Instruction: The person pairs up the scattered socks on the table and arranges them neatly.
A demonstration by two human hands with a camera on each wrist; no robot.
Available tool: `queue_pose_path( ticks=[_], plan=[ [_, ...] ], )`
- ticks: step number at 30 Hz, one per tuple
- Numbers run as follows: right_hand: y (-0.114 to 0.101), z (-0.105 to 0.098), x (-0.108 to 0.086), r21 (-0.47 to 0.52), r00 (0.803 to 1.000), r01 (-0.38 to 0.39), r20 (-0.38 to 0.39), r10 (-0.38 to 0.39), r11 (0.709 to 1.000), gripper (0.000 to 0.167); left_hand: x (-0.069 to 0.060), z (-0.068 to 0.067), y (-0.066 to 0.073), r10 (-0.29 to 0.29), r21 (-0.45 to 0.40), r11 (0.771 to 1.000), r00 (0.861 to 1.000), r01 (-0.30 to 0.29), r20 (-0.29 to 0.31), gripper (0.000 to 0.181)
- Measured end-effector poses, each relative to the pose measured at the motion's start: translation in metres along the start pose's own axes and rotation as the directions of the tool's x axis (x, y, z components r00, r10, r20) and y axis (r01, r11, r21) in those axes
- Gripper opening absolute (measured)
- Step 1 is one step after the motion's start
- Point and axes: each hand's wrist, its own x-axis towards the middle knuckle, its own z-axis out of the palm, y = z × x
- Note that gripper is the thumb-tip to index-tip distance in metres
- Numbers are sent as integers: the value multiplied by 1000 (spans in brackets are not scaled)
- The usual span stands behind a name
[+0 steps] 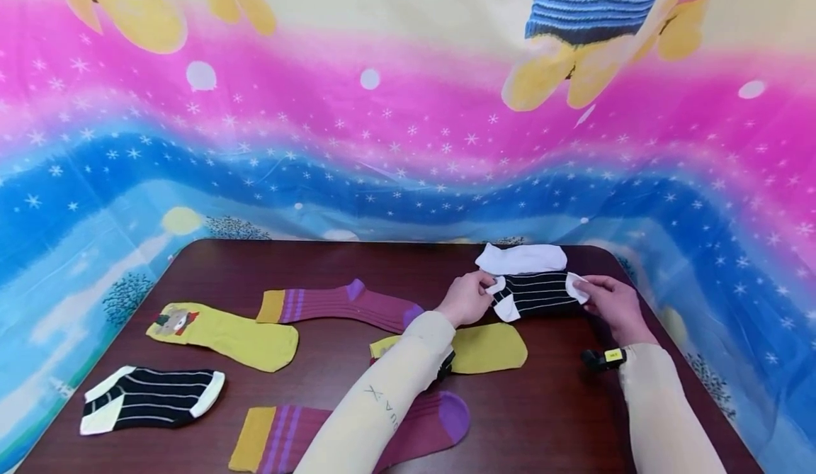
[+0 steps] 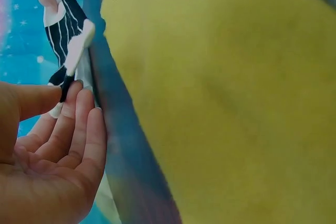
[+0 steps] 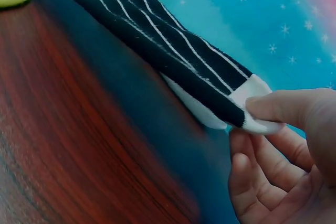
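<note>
Both hands hold a black ankle sock (image 1: 538,293) with white stripes, stretched between them at the back right of the table. At its white cuff, the left hand (image 1: 468,297) pinches the edge between thumb and fingers; the left wrist view shows this hand (image 2: 58,145) close up. The right hand (image 1: 615,307) pinches the white toe, as the right wrist view also shows, thumb on top of the sock (image 3: 173,51). Just behind lies a white sock (image 1: 523,258). Nearer than the held sock is a yellow-green sock (image 1: 491,348), partly covered by the left forearm.
On the left of the dark wooden table (image 1: 561,424) lie a yellow sock (image 1: 255,339) with an animal face and another black striped sock (image 1: 166,397). Two maroon and purple socks (image 1: 331,305) lie mid-table, the nearer one partly under the left arm. A printed cloth (image 1: 382,141) hangs behind.
</note>
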Motion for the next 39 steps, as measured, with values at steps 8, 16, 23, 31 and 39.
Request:
queue_pose_path(
  ticks=[8, 16, 23, 31, 39],
  plan=[
    [-3, 2, 0, -86, 998, 7, 69, -1, 996, 66, -2, -3, -2, 1, 52, 999, 1000, -2, 22, 26],
    [-5, 2, -2, -166, 994, -24, 98, 40, 986, 58, -8, -5, 6, -1, 204, 978, 981, -40, 194, 28],
    [1, -4, -3, -234, 997, -56, 33, 66, 971, 44, -9, -4, 7, 49, 330, 934, 966, -134, 253, 20],
    [7, -9, -2, -304, 997, -7, 69, 30, 953, 32, -10, 0, 5, 39, 367, 922, 973, -122, 227, 29],
    [9, -10, -1, -384, 991, 23, 130, 29, 923, 34, -13, 2, 5, -11, 372, 924, 968, -85, 250, 38]
  ],
)
